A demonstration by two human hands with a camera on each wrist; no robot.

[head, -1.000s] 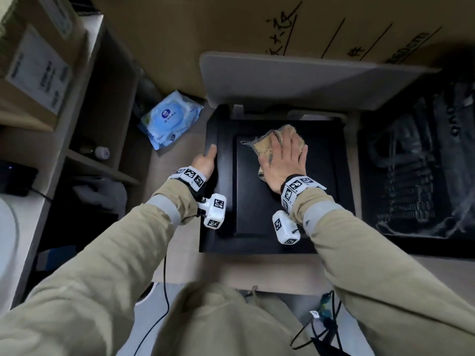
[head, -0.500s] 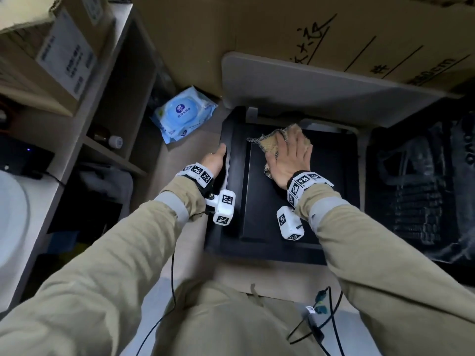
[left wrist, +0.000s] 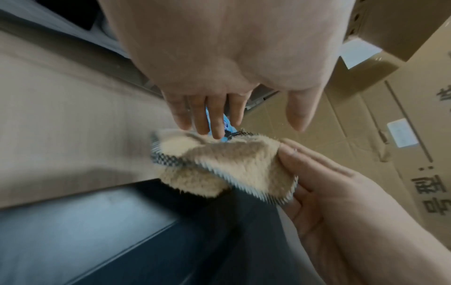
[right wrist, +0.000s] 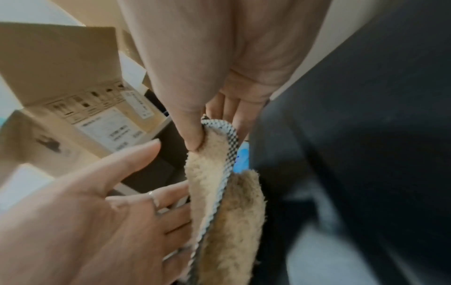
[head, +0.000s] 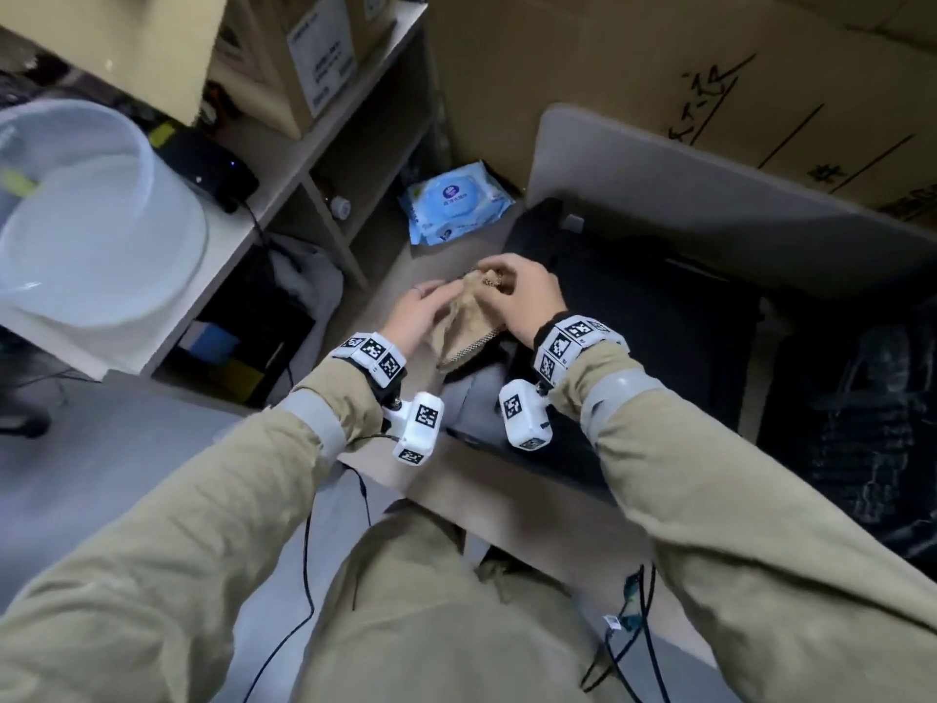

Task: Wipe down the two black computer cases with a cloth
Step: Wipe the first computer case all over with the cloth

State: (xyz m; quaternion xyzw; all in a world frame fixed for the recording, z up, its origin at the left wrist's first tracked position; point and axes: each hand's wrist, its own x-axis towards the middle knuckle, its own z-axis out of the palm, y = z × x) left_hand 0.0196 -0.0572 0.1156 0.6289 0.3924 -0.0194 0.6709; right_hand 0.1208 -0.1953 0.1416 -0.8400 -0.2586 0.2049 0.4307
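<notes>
Head view: both hands meet above the near left corner of the black case (head: pixel 659 357), which lies flat on the floor. The right hand (head: pixel 522 301) pinches the top edge of the cloth (head: pixel 469 322), lifted clear of the case and hanging. The left hand (head: pixel 416 312) lies against the cloth's left side, fingers straight. The second case (head: pixel 862 408) lies at the right, well apart. A wipes pack (head: pixel 456 202) lies on the floor beyond the hands.

Left wrist view: the left fingers (left wrist: pixel 207 115) are spread and relaxed, tips touching the cloth's upper fold; the right hand (left wrist: pixel 324 183) grips its other end.

Right wrist view: the right thumb (right wrist: pixel 192 133) presses the checkered hem against the fingers behind it; the left hand (right wrist: pixel 109 202) is flat on the pile.

The cloth looks light, soft and floppy; it probably handles best bunched or folded into a pad under the palm.
</notes>
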